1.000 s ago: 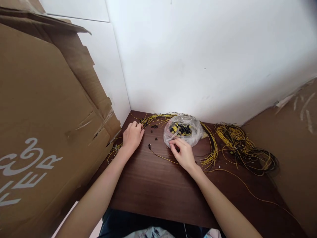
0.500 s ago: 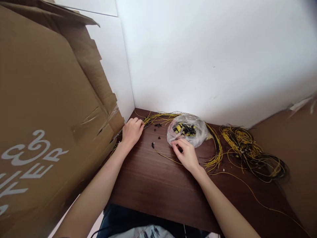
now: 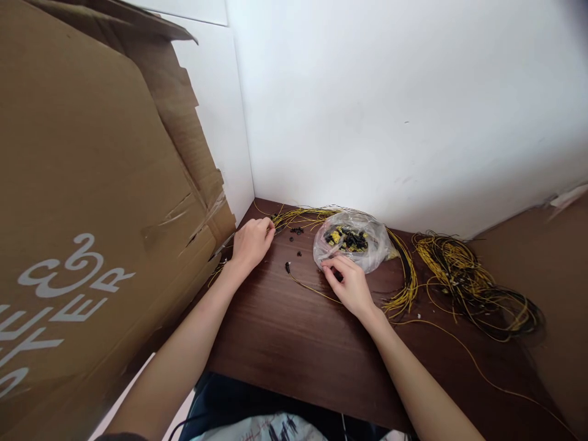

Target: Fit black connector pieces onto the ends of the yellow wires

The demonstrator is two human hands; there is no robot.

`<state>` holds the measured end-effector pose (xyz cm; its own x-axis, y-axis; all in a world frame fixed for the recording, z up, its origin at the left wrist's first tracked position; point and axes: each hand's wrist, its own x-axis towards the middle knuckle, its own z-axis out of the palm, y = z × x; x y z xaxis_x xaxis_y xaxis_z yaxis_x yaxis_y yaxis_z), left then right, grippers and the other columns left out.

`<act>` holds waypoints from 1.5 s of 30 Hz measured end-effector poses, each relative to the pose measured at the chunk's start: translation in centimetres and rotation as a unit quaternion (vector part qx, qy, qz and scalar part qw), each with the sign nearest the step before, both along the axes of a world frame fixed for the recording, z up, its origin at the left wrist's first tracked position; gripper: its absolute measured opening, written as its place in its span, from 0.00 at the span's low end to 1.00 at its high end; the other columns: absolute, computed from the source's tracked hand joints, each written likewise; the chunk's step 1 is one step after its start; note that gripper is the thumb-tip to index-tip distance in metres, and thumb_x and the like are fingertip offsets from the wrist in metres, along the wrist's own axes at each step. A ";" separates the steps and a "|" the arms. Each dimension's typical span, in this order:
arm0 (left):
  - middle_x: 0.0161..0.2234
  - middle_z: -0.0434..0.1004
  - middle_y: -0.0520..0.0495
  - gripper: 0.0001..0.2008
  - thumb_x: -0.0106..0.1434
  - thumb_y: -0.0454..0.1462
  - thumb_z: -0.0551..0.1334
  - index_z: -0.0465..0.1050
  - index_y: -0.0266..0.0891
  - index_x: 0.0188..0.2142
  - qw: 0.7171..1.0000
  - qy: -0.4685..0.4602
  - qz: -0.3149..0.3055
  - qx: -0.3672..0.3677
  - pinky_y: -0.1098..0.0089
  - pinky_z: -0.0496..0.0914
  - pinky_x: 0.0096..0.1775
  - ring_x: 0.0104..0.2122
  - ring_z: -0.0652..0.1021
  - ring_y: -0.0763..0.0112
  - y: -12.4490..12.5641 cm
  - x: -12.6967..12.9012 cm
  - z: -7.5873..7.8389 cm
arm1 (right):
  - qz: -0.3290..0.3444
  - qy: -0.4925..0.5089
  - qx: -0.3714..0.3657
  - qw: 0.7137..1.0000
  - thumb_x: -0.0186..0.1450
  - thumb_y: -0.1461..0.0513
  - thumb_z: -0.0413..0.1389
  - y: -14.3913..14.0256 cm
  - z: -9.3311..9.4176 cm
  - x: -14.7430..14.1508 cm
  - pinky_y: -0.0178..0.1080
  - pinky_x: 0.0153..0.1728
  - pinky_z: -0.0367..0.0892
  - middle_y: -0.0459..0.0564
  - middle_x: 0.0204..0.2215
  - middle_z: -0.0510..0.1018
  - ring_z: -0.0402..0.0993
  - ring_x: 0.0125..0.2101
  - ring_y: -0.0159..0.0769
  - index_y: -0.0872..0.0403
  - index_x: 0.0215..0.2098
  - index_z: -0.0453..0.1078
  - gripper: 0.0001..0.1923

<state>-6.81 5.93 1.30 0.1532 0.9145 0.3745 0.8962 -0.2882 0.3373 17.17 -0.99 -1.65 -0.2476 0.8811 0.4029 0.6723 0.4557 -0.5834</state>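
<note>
Two hands work on the dark brown wooden table (image 3: 294, 343) in our head view. Our left hand (image 3: 250, 244), fingers curled, pinches the ends of the bundle of thin yellow wires (image 3: 298, 215) near the corner; our right hand (image 3: 351, 285), loosely cupped, rests fingertips on the clear plastic bag of small black and yellow connectors (image 3: 351, 242), though we cannot tell if it grips anything. We judge a steady left pinch and one connector at a time serve best.
</note>
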 end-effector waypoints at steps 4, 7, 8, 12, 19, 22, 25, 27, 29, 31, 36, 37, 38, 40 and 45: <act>0.22 0.69 0.51 0.06 0.59 0.37 0.58 0.70 0.38 0.34 0.974 -0.195 -0.075 -0.090 0.70 0.62 0.29 0.24 0.69 0.72 0.4 0.1 0.1 | 0.007 -0.009 -0.001 1.000 0.65 0.64 0.49 0.0 0.1 0.0 0.37 0.35 0.63 0.49 0.30 0.74 0.69 0.34 0.38 0.54 0.34 0.70 0.08; 0.26 0.72 0.50 0.08 0.57 0.38 0.60 0.69 0.36 0.35 0.902 -0.383 -0.120 -0.161 0.71 0.66 0.31 0.27 0.72 0.72 0.2 0.2 0.6 | 0.013 -0.015 -0.003 1.000 0.65 0.64 0.49 -0.1 0.2 0.0 0.37 0.34 0.63 0.50 0.30 0.73 0.69 0.34 0.38 0.53 0.34 0.71 0.08; 0.28 0.73 0.48 0.10 0.57 0.39 0.61 0.68 0.36 0.37 0.864 -0.442 -0.134 -0.199 0.71 0.67 0.31 0.29 0.74 0.71 0.0 0.2 0.9 | 0.015 -0.016 -0.003 1.000 0.65 0.64 0.49 -0.1 0.2 0.1 0.37 0.34 0.63 0.50 0.30 0.73 0.69 0.35 0.38 0.53 0.35 0.71 0.08; 0.44 0.74 0.41 0.18 0.56 0.38 0.64 0.66 0.39 0.46 0.726 -0.585 -0.181 -0.312 0.65 0.72 0.35 0.37 0.76 0.66 -0.6 0.0 2.1 | 0.023 -0.021 -0.001 1.000 0.65 0.64 0.49 0.0 0.1 0.1 0.38 0.35 0.64 0.49 0.30 0.73 0.69 0.34 0.38 0.53 0.35 0.71 0.08; 0.54 0.68 0.44 0.19 0.58 0.29 0.60 0.67 0.42 0.49 0.579 -0.722 -0.242 -0.291 0.51 0.63 0.54 0.51 0.72 0.61 -0.5 0.3 2.3 | 0.003 -0.006 0.066 0.998 0.65 0.66 0.49 -0.3 0.7 -0.2 0.43 0.41 0.64 0.51 0.33 0.74 0.68 0.37 0.40 0.53 0.38 0.70 0.08; 0.55 0.68 0.46 0.19 0.58 0.27 0.57 0.69 0.43 0.48 0.536 -0.750 -0.255 -0.292 0.51 0.59 0.57 0.55 0.68 0.62 -0.7 0.8 2.2 | 0.032 0.018 0.078 0.996 0.65 0.66 0.48 -1.1 1.4 -0.9 0.42 0.40 0.65 0.51 0.34 0.74 0.69 0.37 0.38 0.53 0.43 0.69 0.11; 0.53 0.69 0.47 0.18 0.58 0.27 0.56 0.69 0.42 0.46 0.520 -0.764 -0.243 -0.293 0.55 0.59 0.58 0.55 0.68 0.64 -0.8 1.4 2.0 | 0.089 -0.004 0.052 0.995 0.66 0.66 0.48 -1.9 2.0 -2.1 0.42 0.42 0.65 0.52 0.38 0.74 0.69 0.39 0.39 0.52 0.47 0.66 0.13; 0.52 0.70 0.48 0.17 0.58 0.27 0.56 0.70 0.42 0.46 0.525 -0.766 -0.225 -0.293 0.57 0.60 0.58 0.55 0.68 0.66 -1.0 1.9 1.7 | 0.124 -0.041 0.038 0.991 0.65 0.66 0.48 -2.4 2.1 -2.9 0.45 0.46 0.64 0.53 0.42 0.74 0.68 0.44 0.40 0.52 0.48 0.66 0.14; 0.53 0.70 0.48 0.17 0.59 0.27 0.56 0.69 0.42 0.46 0.542 -0.760 -0.207 -0.292 0.58 0.62 0.57 0.55 0.68 0.67 -1.0 2.3 1.5 | 0.156 -0.072 0.031 0.985 0.65 0.66 0.48 -2.6 1.9 -3.6 0.47 0.50 0.61 0.53 0.45 0.73 0.65 0.49 0.41 0.51 0.49 0.66 0.15; 0.54 0.69 0.49 0.17 0.59 0.28 0.55 0.69 0.43 0.46 0.569 -0.745 -0.194 -0.289 0.59 0.64 0.55 0.55 0.68 0.67 -1.1 2.6 1.4 | 0.178 -0.090 0.026 0.980 0.64 0.68 0.48 -2.8 1.5 -4.2 0.47 0.53 0.59 0.54 0.48 0.72 0.62 0.53 0.41 0.52 0.49 0.67 0.16; 0.53 0.69 0.47 0.17 0.58 0.28 0.54 0.68 0.42 0.46 0.606 -0.718 -0.181 -0.290 0.60 0.67 0.53 0.54 0.69 0.67 -1.3 3.3 1.1 | 0.192 -0.096 0.022 0.976 0.63 0.72 0.45 -3.2 0.9 -5.0 0.50 0.58 0.52 0.53 0.51 0.70 0.59 0.57 0.40 0.52 0.52 0.64 0.21; 0.52 0.70 0.46 0.16 0.58 0.28 0.55 0.68 0.41 0.46 0.606 -0.718 -0.181 -0.291 0.60 0.67 0.52 0.53 0.70 0.67 -1.3 3.4 1.0 | 0.194 -0.089 0.023 0.977 0.63 0.72 0.45 -3.2 0.9 -5.1 0.51 0.58 0.51 0.53 0.51 0.71 0.59 0.56 0.39 0.51 0.52 0.64 0.21; 0.51 0.71 0.46 0.16 0.58 0.29 0.55 0.68 0.41 0.45 0.612 -0.714 -0.179 -0.290 0.60 0.68 0.52 0.51 0.72 0.66 -1.4 3.4 0.9 | 0.194 -0.080 0.023 0.977 0.64 0.71 0.45 -3.2 0.9 -5.1 0.51 0.58 0.50 0.53 0.50 0.72 0.60 0.56 0.39 0.51 0.52 0.64 0.21; 0.48 0.72 0.44 0.15 0.57 0.30 0.57 0.68 0.38 0.45 0.656 -0.685 -0.162 -0.271 0.60 0.69 0.49 0.46 0.75 0.66 -1.4 3.6 0.6 | 0.187 -0.053 0.019 0.981 0.65 0.70 0.45 -3.3 1.1 -5.1 0.51 0.56 0.52 0.53 0.48 0.73 0.64 0.53 0.40 0.51 0.51 0.65 0.19; 0.41 0.73 0.45 0.11 0.56 0.31 0.57 0.71 0.36 0.39 0.882 -0.455 -0.084 -0.085 0.69 0.69 0.40 0.35 0.74 0.71 -1.4 3.7 -0.2 | 0.126 0.119 -0.044 0.984 0.65 0.67 0.48 -3.1 1.8 -4.6 0.44 0.47 0.64 0.51 0.40 0.76 0.70 0.43 0.37 0.52 0.43 0.70 0.12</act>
